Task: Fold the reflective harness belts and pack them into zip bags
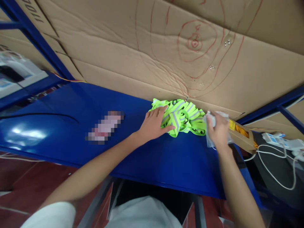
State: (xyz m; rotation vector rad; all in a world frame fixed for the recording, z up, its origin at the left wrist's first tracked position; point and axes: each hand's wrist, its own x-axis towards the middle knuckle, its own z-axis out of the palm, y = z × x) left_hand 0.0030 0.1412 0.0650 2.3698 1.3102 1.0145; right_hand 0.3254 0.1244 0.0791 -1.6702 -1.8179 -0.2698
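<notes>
A tangled heap of neon yellow-green reflective straps [182, 115] with grey stripes lies on the blue table against the cardboard. My left hand [155, 123] rests on the left side of the heap, its fingers stretched out and thumb apart. To the right of the straps, my right hand [218, 128] is closed around a clear plastic bag [210, 141]. Something whitish shows through the plastic near the thumb, too blurred to name.
The blue table [166, 164] runs along an upright cardboard sheet [114, 57] with red pen rings. A pixelated flat object [105, 126] lies left. At right stand an open cardboard box [242, 136] with orange contents, white cables [282, 183] and a power strip [277, 141].
</notes>
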